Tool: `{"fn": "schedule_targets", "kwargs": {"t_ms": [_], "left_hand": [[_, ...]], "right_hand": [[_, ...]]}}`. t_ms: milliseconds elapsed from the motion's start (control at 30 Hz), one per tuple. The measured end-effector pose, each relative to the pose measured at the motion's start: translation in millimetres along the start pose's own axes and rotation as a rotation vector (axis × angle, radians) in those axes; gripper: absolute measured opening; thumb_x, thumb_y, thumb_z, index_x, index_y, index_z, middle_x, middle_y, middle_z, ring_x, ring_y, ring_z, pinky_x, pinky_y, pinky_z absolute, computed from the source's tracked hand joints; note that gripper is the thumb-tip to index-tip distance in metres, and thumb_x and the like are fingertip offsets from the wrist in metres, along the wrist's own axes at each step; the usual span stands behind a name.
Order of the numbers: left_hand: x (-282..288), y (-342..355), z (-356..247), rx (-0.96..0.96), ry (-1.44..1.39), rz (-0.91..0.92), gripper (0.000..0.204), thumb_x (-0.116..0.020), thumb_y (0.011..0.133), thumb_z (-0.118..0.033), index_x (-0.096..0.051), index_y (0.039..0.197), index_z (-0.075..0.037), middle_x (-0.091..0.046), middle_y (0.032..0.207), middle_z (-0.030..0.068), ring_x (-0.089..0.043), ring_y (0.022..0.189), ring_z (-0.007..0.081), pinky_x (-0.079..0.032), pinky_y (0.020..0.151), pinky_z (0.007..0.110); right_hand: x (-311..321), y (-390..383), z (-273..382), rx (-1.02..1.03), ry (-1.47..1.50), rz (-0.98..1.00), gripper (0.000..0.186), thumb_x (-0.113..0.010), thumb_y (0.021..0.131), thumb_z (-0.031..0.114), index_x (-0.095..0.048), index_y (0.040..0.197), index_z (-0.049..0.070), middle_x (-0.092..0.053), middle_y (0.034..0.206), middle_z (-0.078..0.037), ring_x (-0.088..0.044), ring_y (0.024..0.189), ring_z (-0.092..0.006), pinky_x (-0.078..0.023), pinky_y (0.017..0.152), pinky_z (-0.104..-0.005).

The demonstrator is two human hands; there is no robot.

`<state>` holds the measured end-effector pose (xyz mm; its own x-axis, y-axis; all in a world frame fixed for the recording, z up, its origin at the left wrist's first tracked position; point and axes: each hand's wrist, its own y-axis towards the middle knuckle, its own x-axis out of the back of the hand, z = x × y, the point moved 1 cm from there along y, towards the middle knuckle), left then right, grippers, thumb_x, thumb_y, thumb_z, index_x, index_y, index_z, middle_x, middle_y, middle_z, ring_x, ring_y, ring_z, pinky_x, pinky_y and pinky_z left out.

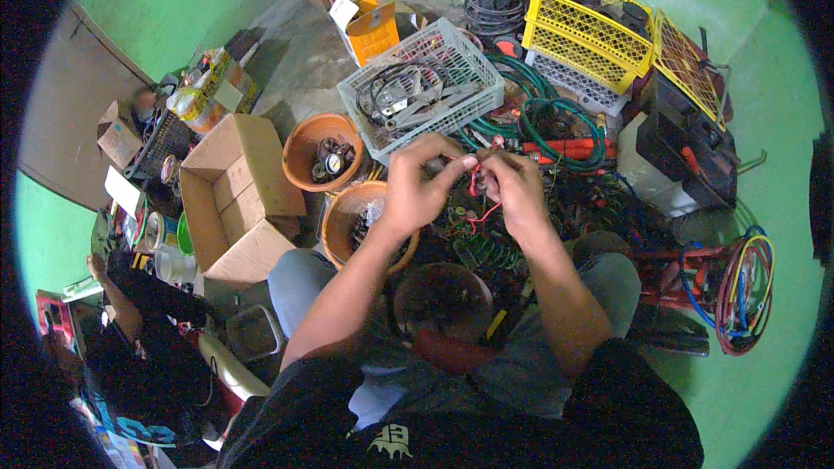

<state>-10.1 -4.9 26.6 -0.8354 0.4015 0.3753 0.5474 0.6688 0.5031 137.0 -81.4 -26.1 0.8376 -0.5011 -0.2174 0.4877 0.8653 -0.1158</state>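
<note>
A thin red wire (483, 219) hangs in a loose curl below my fingers. My left hand (423, 175) is closed, thumb and forefinger pinching the red wire's upper part. Close beside it, my right hand (514, 188) also pinches the wire, its fingers curled inward. The two hands nearly touch at the fingertips, and what else sits between them is too small to make out. Under the hands lies a dark heap of tangled wires and small parts (486, 247). A round dark bowl-like thing (443, 302) sits between my knees.
Left of my hands stand two orange tubs (300, 175) with small parts and an open cardboard box (195, 208). Beyond are a grey crate (482, 69) of tools, a green hose (539, 91) and yellow crates (591, 52). Coiled cables (749, 295) lie right. Another person's arm (124, 304) shows at left.
</note>
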Motion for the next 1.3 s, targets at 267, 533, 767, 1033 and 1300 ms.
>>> {"fn": "schedule_targets", "kwargs": {"t_ms": [267, 533, 767, 1033, 1300], "left_hand": [[-2, 0, 12, 0.253, -0.120, 0.045, 0.021, -0.069, 0.089, -0.017, -0.062, 0.077, 0.000, -0.060, 0.070, 0.0069, -0.056, 0.071, 0.0123, -0.046, 0.068, 0.031], [-6, 1, 9, 0.213, 0.019, 0.149, 0.027, -0.069, 0.089, -0.019, -0.065, 0.077, 0.004, -0.062, 0.066, 0.0129, -0.057, 0.065, 0.0124, -0.046, 0.063, 0.034], [-8, -1, 22, 0.422, -0.233, 0.136, 0.034, -0.062, 0.095, -0.025, -0.064, 0.072, 0.001, -0.062, 0.068, 0.0057, -0.056, 0.072, 0.0128, -0.045, 0.072, 0.032], [20, 10, 24, 0.451, -1.206, 0.057, 0.049, -0.037, 0.102, -0.047, -0.050, 0.073, -0.010, -0.044, 0.068, 0.0044, -0.051, 0.083, 0.0279, -0.042, 0.087, 0.045], [49, 4, 51, 0.882, -1.363, -0.577, 0.051, -0.032, 0.100, -0.054, -0.049, 0.080, -0.010, -0.038, 0.067, 0.0006, -0.037, 0.061, 0.0137, -0.027, 0.055, 0.029]], "right_hand": [[3, 2, 7, -0.039, -0.028, -0.198, 0.022, -0.067, 0.089, 0.026, -0.072, 0.100, 0.007, -0.071, 0.098, -0.002, -0.059, 0.095, -0.0109, -0.040, 0.082, -0.0303], [12, 4, 0, -0.007, -0.006, -0.182, 0.028, -0.072, 0.086, 0.022, -0.070, 0.107, 0.002, -0.067, 0.093, -0.003, -0.058, 0.082, -0.0123, -0.045, 0.072, -0.0275], [23, 9, -3, -0.013, 0.099, -0.252, 0.023, -0.070, 0.088, 0.018, -0.068, 0.105, 0.003, -0.068, 0.098, -0.004, -0.061, 0.087, -0.0144, -0.047, 0.074, -0.0293], [36, 13, 2, -0.008, 0.375, -0.308, 0.017, -0.058, 0.094, 0.011, -0.058, 0.105, -0.002, -0.064, 0.102, -0.015, -0.064, 0.095, -0.0262, -0.055, 0.084, -0.0403], [70, 25, -1, 0.004, 0.747, -0.436, 0.019, -0.057, 0.095, 0.011, -0.050, 0.108, -0.002, -0.060, 0.101, -0.015, -0.064, 0.097, -0.0317, -0.059, 0.086, -0.0441]]}}
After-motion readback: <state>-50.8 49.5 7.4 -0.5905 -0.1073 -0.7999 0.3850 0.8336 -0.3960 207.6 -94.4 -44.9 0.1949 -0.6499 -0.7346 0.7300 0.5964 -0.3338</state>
